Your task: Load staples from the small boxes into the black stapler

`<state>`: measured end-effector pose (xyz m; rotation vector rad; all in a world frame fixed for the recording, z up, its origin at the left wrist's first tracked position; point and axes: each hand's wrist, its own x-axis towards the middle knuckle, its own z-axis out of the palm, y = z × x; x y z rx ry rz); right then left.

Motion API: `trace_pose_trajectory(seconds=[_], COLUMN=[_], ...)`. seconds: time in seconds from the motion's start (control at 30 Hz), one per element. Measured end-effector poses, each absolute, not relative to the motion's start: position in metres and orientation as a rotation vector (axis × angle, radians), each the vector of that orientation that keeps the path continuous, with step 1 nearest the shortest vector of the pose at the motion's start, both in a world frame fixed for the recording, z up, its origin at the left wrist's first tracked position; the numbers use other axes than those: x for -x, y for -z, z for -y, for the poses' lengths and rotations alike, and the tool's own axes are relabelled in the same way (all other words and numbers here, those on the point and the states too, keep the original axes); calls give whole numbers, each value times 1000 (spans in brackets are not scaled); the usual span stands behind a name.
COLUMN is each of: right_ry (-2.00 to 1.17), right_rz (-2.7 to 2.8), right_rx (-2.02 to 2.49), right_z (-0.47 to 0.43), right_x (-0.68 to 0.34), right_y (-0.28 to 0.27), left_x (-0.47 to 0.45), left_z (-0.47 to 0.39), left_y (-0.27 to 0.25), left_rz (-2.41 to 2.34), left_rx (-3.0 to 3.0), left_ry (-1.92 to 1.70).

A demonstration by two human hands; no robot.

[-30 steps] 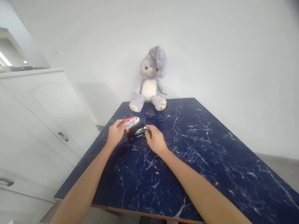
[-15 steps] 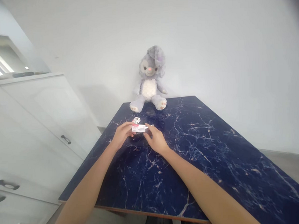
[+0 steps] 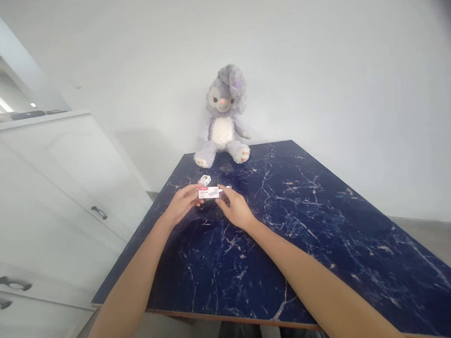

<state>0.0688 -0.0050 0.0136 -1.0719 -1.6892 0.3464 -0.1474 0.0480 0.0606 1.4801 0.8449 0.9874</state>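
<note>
A small white-and-red cardboard box point(image 3: 209, 193) is held level above the blue table, its printed long side turned towards me. My left hand point(image 3: 182, 204) grips the box's left end, thumb and fingers closed on it. At the other end, my right hand point(image 3: 234, 207) has its thumb and forefinger on the box's right edge, where a white end flap point(image 3: 222, 189) seems to stick out. Just behind the held box lies another small white box point(image 3: 204, 179) with red and dark print. What is inside the held box cannot be seen.
A grey-lilac plush rabbit point(image 3: 222, 131) sits at the table's far edge against the wall. The blue marble-patterned table point(image 3: 327, 244) narrows away from me. White cabinets point(image 3: 48, 183) with dark handles stand at the left.
The view has shifted slightly. The held box has turned a little, so its printed side faces me more squarely and lies more level. Both hands keep their hold.
</note>
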Motion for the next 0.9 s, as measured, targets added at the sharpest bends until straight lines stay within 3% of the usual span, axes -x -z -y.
trace_pose_trajectory(seconds=[0.9], right_ry=[-543], right_rz=[1594], right_rx=[1062], right_z=[7], right_x=[-68], right_y=[-18], left_x=[161], left_z=[-60], left_y=[-62], left_rz=[-991], left_rx=[-1377], left_ry=[-1074])
